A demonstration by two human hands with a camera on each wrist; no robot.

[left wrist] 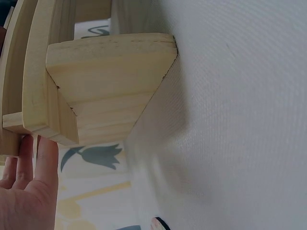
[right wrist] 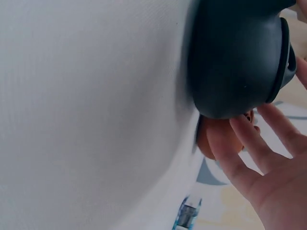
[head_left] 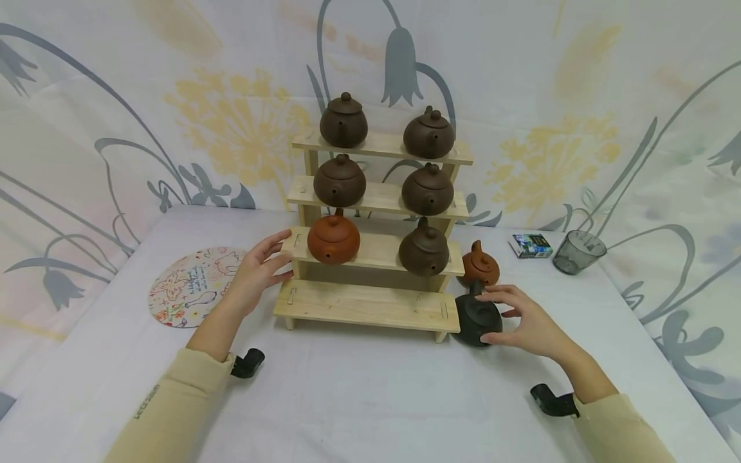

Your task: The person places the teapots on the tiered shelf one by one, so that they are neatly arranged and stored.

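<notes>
In the head view, my right hand [head_left: 523, 325] spans a black teapot [head_left: 479, 320] at the right end of the stand, thumb on the near side and fingers on the far side. The right wrist view shows the fingers [right wrist: 252, 139] against the round body of this teapot [right wrist: 237, 62]. My left hand [head_left: 258, 273] touches the left end of a stepped wooden stand [head_left: 365, 302], its fingers [left wrist: 47, 160] extended at a shelf end. Just behind the black teapot sits an orange-brown teapot [head_left: 482, 267].
On the three upper steps stand several dark brown teapots [head_left: 341, 180] and one reddish teapot [head_left: 334, 241]. A patterned round mat [head_left: 185, 292] lies left; a small box [head_left: 530, 245] and a grey glass [head_left: 579, 252] are at the right back. Patterned cloth [head_left: 521, 77] hangs behind.
</notes>
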